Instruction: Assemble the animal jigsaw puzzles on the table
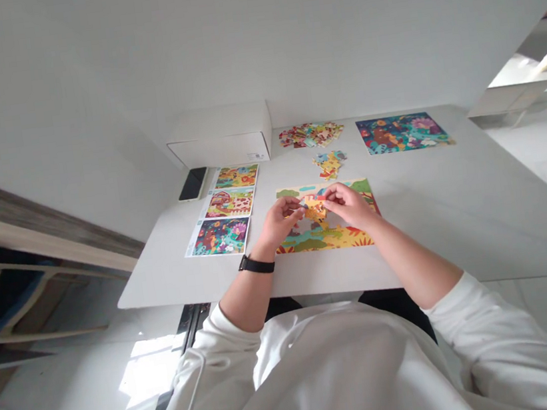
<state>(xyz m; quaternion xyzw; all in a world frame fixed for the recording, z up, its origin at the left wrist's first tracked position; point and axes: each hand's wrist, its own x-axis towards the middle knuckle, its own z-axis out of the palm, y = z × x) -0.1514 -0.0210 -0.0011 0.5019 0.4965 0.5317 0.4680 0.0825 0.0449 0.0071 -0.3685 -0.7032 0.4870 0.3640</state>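
Observation:
A partly filled jigsaw puzzle [309, 245] with green, yellow and red edges lies on the table in front of me. Over its middle, my left hand [281, 219] and my right hand [348, 204] pinch opposite sides of some joined yellow-orange puzzle pieces [315, 208]. Fingers cover part of these pieces, so their exact number is unclear. Just beyond the puzzle sits a small heap of yellow and blue loose pieces [331, 165].
Farther back is a pile of red and cream pieces [312, 134] beside a white box [219, 141]. A reference sheet with three pictures [225, 203] and a phone [193, 184] lie left. A dark blue puzzle [402, 133] is at the back right of the white table [455, 208].

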